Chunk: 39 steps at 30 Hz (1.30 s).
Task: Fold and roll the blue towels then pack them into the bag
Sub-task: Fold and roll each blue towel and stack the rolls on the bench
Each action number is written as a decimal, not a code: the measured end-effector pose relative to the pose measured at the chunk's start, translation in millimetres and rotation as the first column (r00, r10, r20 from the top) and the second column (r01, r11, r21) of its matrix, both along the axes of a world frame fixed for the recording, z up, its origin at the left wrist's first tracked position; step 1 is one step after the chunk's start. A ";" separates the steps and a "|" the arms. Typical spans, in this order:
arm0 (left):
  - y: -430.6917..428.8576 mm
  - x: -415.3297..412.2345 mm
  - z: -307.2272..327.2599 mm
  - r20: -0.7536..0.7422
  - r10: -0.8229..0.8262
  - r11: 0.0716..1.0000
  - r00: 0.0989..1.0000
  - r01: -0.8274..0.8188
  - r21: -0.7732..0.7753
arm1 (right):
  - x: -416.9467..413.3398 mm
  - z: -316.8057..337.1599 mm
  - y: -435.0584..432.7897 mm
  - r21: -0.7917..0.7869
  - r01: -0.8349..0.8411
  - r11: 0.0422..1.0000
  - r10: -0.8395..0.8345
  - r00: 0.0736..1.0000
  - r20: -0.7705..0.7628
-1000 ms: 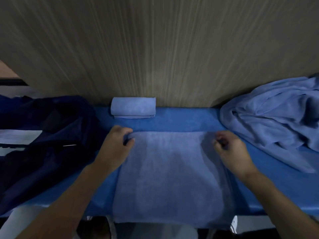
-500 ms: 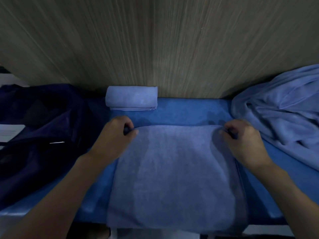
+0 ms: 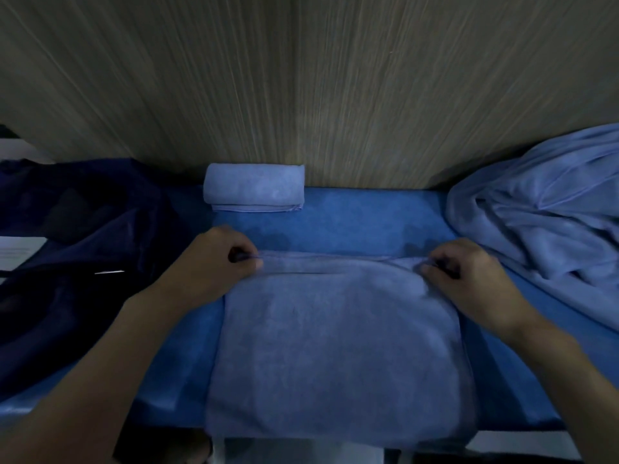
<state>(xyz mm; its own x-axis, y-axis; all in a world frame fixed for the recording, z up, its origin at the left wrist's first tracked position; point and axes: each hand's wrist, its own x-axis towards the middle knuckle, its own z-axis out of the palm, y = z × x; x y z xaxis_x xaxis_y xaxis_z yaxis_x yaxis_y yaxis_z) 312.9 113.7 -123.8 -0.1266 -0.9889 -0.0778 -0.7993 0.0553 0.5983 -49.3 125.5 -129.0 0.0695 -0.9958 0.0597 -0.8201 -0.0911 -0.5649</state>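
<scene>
A folded light blue towel [image 3: 338, 356] lies flat on the blue-covered table [image 3: 361, 226], its near end hanging over the front edge. My left hand [image 3: 214, 262] pinches its far left corner and my right hand [image 3: 469, 272] pinches its far right corner. The far edge is turned over toward me in a narrow first roll. A finished rolled towel [image 3: 254, 187] rests against the wall behind. The dark navy bag [image 3: 77, 262] slumps at the left.
A heap of loose light blue towels [image 3: 549, 212] fills the right end of the table. A wood-grain wall [image 3: 301, 78] closes off the back. A white surface [image 3: 20, 252] shows at the far left beside the bag.
Both hands have curled the towel's far edge over toward me, starting a roll. The view has shifted closer and slightly left.
</scene>
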 end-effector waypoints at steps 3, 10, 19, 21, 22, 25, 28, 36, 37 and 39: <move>1.4 -3.8 -3.5 0.009 -0.035 0.996 0.999 0.036 -0.085 | 0.3 -0.1 -2.0 -0.034 0.013 0.999 -0.014 0.999 -0.038; 5.6 -11.3 -5.9 -0.017 -0.062 0.989 0.998 0.059 -0.135 | 3.4 3.1 -0.3 -0.025 0.011 1.000 -0.012 0.997 -0.071; 4.2 -9.1 0.6 0.018 -0.044 0.990 0.999 0.046 -0.132 | -4.4 3.4 -0.8 0.026 0.131 0.991 -0.134 0.977 0.166; 5.3 -11.0 3.3 0.017 -0.039 0.993 0.999 0.041 -0.108 | -5.8 4.2 0.4 0.022 0.145 0.989 -0.146 0.956 0.253; 6.2 -11.4 5.8 0.012 -0.038 0.994 0.999 0.039 -0.099 | -6.0 5.1 1.9 0.031 0.154 0.988 -0.156 0.938 0.309; 11.7 -10.6 20.8 -0.034 -0.023 0.996 0.999 0.020 -0.084 | -7.9 12.4 11.9 0.080 0.174 0.981 -0.191 0.864 0.465; 21.6 -9.9 41.7 -0.086 -0.003 0.995 0.996 -0.006 -0.103 | -12.2 21.4 24.2 0.097 0.184 0.978 -0.206 0.796 0.569; 53.8 -6.5 127.2 -0.106 -0.076 0.975 0.992 0.052 -0.215 | -18.4 92.6 59.7 0.040 0.155 0.987 -0.144 0.751 0.644; 59.0 -5.2 137.4 -0.112 -0.080 0.972 0.990 0.053 -0.231 | -18.8 104.7 65.6 0.029 0.155 0.987 -0.135 0.738 0.661; 70.4 -3.9 157.2 -0.116 -0.098 0.963 0.988 0.065 -0.261 | -20.2 128.4 78.3 -0.006 0.156 0.988 -0.109 0.719 0.686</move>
<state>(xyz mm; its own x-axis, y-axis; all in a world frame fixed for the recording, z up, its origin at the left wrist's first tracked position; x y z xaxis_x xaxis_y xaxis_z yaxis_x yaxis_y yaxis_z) 309.0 184.0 33.4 -0.1999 -0.9596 0.1981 -0.7042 0.2813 0.6519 -69.6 203.8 -0.7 -0.1457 -0.9845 0.0974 -0.2211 -0.0635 -0.9732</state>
